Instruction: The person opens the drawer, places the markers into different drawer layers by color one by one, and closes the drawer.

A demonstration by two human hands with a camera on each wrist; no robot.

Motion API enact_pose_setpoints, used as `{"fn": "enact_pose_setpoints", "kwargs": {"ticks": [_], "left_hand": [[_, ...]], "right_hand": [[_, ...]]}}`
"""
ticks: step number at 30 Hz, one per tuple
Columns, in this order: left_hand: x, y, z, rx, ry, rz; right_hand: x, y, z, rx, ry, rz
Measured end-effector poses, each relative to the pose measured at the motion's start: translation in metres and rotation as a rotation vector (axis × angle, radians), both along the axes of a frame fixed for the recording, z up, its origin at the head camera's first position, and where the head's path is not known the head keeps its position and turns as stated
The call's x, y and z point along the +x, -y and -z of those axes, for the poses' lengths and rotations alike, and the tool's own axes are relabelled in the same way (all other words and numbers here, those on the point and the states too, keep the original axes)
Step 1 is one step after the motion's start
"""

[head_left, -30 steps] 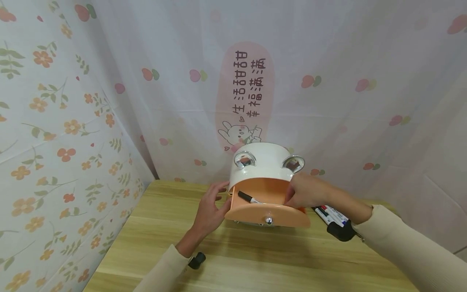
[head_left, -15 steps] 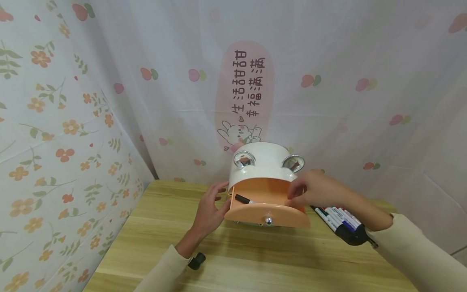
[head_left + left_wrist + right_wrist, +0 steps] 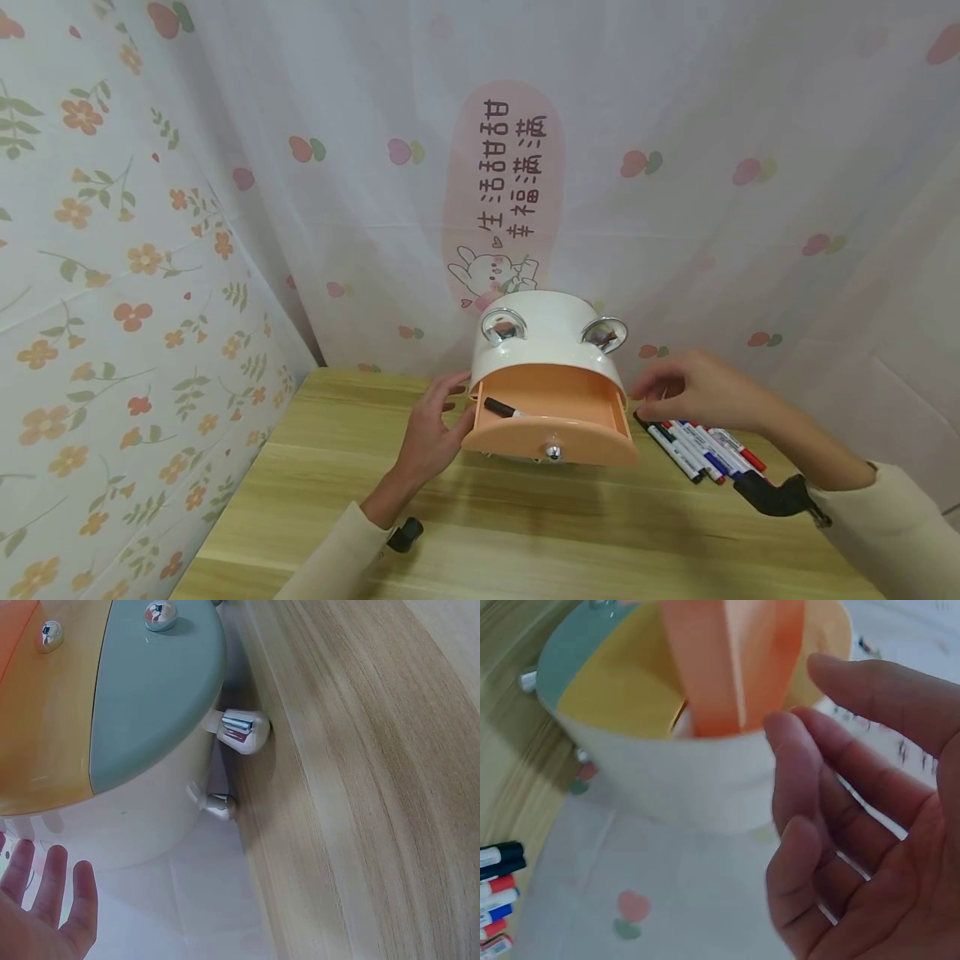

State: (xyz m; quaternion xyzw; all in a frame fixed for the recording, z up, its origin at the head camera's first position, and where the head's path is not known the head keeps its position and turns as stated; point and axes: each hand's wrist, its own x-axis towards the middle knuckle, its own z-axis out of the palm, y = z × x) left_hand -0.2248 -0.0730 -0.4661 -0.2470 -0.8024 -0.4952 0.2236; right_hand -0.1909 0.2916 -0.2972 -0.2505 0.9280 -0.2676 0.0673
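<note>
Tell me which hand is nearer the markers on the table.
Right. The right hand is close by the markers; the left hand is across at the white cabinet's opposite side.

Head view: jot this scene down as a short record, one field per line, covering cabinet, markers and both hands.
Cabinet: white, on wooden table
Orange drawer: pulled open
In drawer: black-capped marker, partly hidden
Loose markers: several, on the table, right of cabinet
Left hand: at cabinet's left side, contact unclear
Right hand: near loose markers, nothing visibly held
</note>
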Motion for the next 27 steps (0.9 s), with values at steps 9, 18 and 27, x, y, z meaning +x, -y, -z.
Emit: {"fn": "enact_pose_setpoints", "kwargs": {"ticks": [9,18,27], "left_hand": [[-0.001,0.000,0.001,-0.001,-0.008,-0.002],[0.000,0.000,0.001,0.000,0.010,-0.001],[0.001,0.000,0.001,0.007,-0.004,0.002]], "right_hand": [[-0.002,-0.036,0.033,-0.088,-0.066,0.068],[-0.005,-0.065,0.088,-0.159,-0.012,0.185],[-0.003,-0.088,0.128,-0.223,0.116,0.309]]}}
